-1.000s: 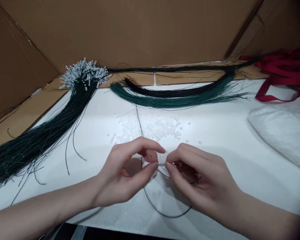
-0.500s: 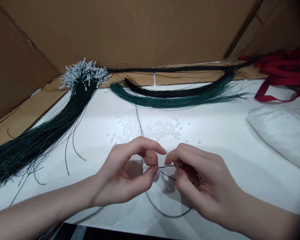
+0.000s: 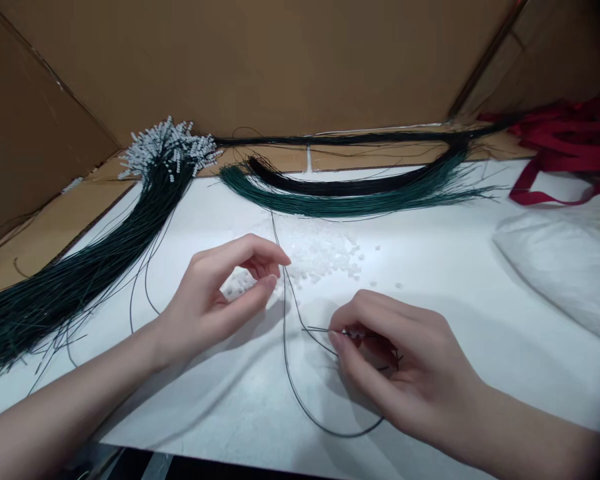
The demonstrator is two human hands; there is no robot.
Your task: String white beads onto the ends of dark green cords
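Observation:
Pinched in my right hand (image 3: 405,360) are thin dark wires (image 3: 293,383); their short ends stick out leftward past the thumb and index finger, and a long loop hangs below. My left hand (image 3: 230,287) hovers by a pile of small clear-white beads (image 3: 320,250). Its thumb and index finger are apart, and I see nothing held between them. Partly behind this hand, the left side of the pile is hidden. The wire's far part runs up past the left fingertips toward a green wire bundle (image 3: 330,205).
At left lies a thick bundle of dark green wires (image 3: 115,247) tipped with white beads (image 3: 167,150). Black wires (image 3: 330,185) lie along the back. Red ribbon (image 3: 555,153) and a clear plastic bag (image 3: 565,260) are at right. Cardboard walls (image 3: 280,67) enclose the white surface.
My left hand has let go of the wire ends and moved left and away from me, to the bead pile. My right hand stays in place, its thumb and index finger now closed on the wires.

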